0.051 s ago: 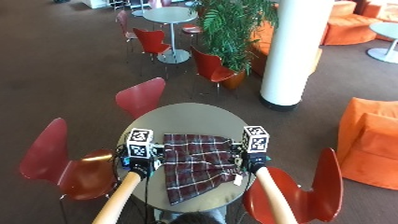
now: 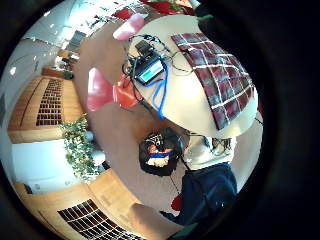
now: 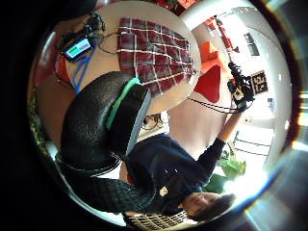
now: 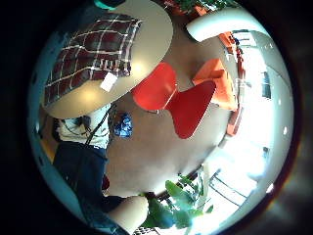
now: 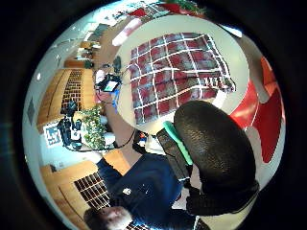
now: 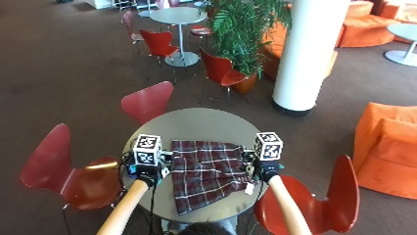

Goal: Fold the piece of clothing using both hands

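The plaid garment [image 6: 208,174] lies spread flat on the round table [image 6: 196,122], unchanged from a moment ago and unfolded. The left hand [image 6: 147,171] and right hand [image 6: 264,169] still flank it, neither holding cloth; finger spread I cannot tell.

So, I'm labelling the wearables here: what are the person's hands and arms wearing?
Both the left hand and right hand wear black gloves. The forearms are bare of sleeves in the outside view. The palm views show a textured black glove thumb with a green strip, and dark blue clothing on the torso.
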A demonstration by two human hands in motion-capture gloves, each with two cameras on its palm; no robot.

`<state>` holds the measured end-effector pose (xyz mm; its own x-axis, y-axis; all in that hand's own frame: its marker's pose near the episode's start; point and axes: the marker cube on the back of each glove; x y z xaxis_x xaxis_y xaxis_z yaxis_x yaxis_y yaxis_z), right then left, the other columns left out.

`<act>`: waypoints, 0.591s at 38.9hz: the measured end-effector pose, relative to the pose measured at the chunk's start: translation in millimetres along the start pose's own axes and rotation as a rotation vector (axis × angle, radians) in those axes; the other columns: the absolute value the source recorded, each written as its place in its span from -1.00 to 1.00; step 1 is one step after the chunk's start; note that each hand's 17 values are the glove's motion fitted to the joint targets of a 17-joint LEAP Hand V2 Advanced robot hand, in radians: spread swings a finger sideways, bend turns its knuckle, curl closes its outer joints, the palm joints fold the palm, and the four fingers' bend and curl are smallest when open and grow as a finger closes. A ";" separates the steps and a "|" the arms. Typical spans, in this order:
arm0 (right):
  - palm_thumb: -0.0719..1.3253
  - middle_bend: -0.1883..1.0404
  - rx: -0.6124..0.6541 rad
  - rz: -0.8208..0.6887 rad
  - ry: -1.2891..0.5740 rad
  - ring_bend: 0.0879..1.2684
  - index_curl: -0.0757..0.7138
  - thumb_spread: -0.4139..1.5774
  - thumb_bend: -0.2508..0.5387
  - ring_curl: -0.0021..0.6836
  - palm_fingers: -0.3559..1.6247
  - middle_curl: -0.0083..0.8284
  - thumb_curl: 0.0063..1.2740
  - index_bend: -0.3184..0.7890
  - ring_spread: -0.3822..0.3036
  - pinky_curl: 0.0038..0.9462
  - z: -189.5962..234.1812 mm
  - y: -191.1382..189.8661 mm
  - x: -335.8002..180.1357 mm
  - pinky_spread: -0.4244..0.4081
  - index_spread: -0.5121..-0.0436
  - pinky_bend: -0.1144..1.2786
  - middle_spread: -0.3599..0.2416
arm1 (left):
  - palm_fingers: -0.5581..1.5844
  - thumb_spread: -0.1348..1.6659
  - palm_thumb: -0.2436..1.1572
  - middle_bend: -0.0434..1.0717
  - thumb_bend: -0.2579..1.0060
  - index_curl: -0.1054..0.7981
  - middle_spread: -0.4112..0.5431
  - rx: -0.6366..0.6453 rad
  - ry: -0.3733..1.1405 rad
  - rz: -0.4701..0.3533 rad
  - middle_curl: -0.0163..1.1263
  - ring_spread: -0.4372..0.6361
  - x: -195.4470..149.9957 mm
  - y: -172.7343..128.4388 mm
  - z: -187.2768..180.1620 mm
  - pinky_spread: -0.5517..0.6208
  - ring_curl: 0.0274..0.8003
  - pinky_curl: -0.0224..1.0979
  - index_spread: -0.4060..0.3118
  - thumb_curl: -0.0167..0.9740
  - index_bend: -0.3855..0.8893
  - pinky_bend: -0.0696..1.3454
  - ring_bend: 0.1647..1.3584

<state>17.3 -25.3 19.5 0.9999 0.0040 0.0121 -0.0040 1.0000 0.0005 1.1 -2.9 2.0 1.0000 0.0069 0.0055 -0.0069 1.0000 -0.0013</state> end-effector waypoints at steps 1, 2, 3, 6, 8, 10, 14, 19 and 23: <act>-0.45 -0.44 0.000 0.001 -0.005 -0.59 -0.61 0.01 0.17 -0.75 -0.32 -0.86 -0.92 -0.12 0.25 -0.72 4.9 -6.3 4.5 0.32 0.19 -0.19 0.07 | 0.00 -0.21 -0.43 -0.58 -0.45 -0.52 -0.12 0.000 -0.001 0.000 -0.80 0.00 0.4 -1.3 0.7 0.15 -0.77 -0.78 -0.08 -0.88 -0.01 -0.52 -0.58; -0.44 -0.43 0.001 0.002 -0.010 -0.58 -0.57 0.08 0.18 -0.71 -0.33 -0.83 -0.91 -0.12 0.26 -0.69 7.7 -10.0 7.2 0.35 0.11 -0.17 0.06 | -0.01 -0.14 -0.43 -0.58 -0.45 -0.49 -0.12 0.000 0.000 0.000 -0.77 0.02 0.8 -2.7 1.3 0.17 -0.73 -0.75 -0.09 -0.87 -0.01 -0.51 -0.57; -0.43 -0.42 0.002 0.001 -0.014 -0.58 -0.54 0.14 0.19 -0.68 -0.33 -0.81 -0.90 -0.11 0.27 -0.66 8.5 -11.3 8.1 0.37 0.04 -0.17 0.06 | -0.01 -0.07 -0.42 -0.59 -0.45 -0.46 -0.11 0.000 0.002 -0.002 -0.75 0.04 1.2 -4.1 1.9 0.18 -0.69 -0.73 -0.11 -0.86 -0.01 -0.52 -0.57; -0.41 -0.41 0.011 0.000 -0.015 -0.56 -0.46 0.30 0.20 -0.60 -0.34 -0.75 -0.88 -0.12 0.30 -0.60 6.5 -11.2 8.5 0.42 -0.11 -0.16 0.06 | -0.03 0.08 -0.42 -0.61 -0.46 -0.38 -0.10 0.006 0.014 -0.002 -0.70 0.07 2.5 -7.0 2.1 0.22 -0.62 -0.68 -0.14 -0.82 -0.01 -0.53 -0.55; -0.40 -0.41 0.010 0.001 -0.009 -0.55 -0.43 0.37 0.20 -0.57 -0.35 -0.72 -0.86 -0.12 0.31 -0.57 4.4 -10.8 9.3 0.44 -0.18 -0.15 0.05 | -0.04 0.15 -0.41 -0.62 -0.47 -0.34 -0.10 0.015 0.019 0.004 -0.68 0.09 4.0 -7.7 0.3 0.24 -0.59 -0.65 -0.16 -0.80 -0.02 -0.53 -0.54; -0.40 -0.40 -0.001 -0.001 -0.005 -0.55 -0.39 0.44 0.19 -0.55 -0.35 -0.68 -0.85 -0.12 0.32 -0.55 0.7 -8.8 8.8 0.46 -0.22 -0.16 0.05 | -0.04 0.21 -0.41 -0.62 -0.48 -0.30 -0.09 0.031 0.020 0.011 -0.66 0.11 5.5 -9.8 -1.7 0.25 -0.57 -0.63 -0.17 -0.77 -0.02 -0.54 -0.54; -0.37 -0.40 -0.010 -0.005 0.002 -0.53 -0.33 0.54 0.18 -0.49 -0.36 -0.62 -0.82 -0.13 0.34 -0.51 -6.3 -15.0 10.4 0.49 -0.28 -0.16 0.05 | -0.05 0.30 -0.41 -0.63 -0.51 -0.22 -0.08 0.057 0.027 0.025 -0.63 0.13 9.8 -15.2 -8.5 0.27 -0.53 -0.60 -0.18 -0.73 -0.04 -0.55 -0.54; -0.35 -0.40 -0.010 0.008 0.019 -0.53 -0.28 0.61 0.16 -0.44 -0.38 -0.55 -0.78 -0.15 0.35 -0.46 -18.4 -22.0 9.3 0.52 -0.35 -0.13 0.02 | -0.08 0.37 -0.40 -0.65 -0.54 -0.16 -0.05 0.055 0.077 0.033 -0.61 0.16 18.4 -26.7 -7.6 0.29 -0.49 -0.55 -0.18 -0.69 -0.08 -0.53 -0.52; -0.34 -0.41 -0.025 0.020 0.014 -0.53 -0.26 0.63 0.10 -0.40 -0.39 -0.51 -0.76 -0.17 0.36 -0.42 -11.3 -38.1 16.0 0.54 -0.42 -0.09 -0.01 | -0.12 0.40 -0.41 -0.68 -0.57 -0.14 0.01 0.028 0.131 0.037 -0.60 0.17 31.3 -35.5 9.7 0.30 -0.46 -0.51 -0.12 -0.66 -0.14 -0.49 -0.49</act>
<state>33.6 -63.4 8.4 0.9997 0.0239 -0.0024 -0.0239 0.9994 -0.0245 32.6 -38.2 11.9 0.9912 0.0457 -0.1243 -0.0424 0.9987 0.0290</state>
